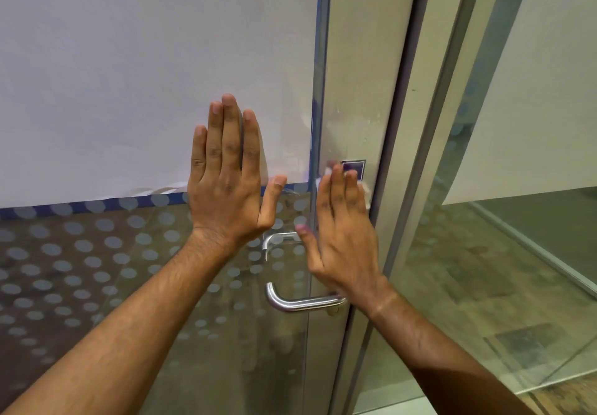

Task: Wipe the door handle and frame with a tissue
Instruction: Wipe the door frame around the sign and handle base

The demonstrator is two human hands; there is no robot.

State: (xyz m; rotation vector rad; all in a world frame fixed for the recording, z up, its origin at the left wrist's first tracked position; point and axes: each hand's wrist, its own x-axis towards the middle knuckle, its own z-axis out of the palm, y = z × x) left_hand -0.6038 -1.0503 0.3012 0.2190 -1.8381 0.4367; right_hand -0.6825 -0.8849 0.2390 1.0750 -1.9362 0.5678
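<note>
Head view: left hand [226,185] flat on glass door [97,269], right hand [342,230] fingers [337,185] straight, pressing tissue [364,188] against frame [358,91].

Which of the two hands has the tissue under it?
The right hand, at the door's edge: white tissue peeks out beside its fingers. The left hand lies flat and bare on the glass door.

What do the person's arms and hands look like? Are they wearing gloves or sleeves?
No gloves and no sleeves in view. Both forearms are bare right down to the bottom of the picture, with fine hair on them. The left hand and the right hand are bare too, with short nails. No rings, watch or bracelet show. The right hand looks a little blurred.
</note>
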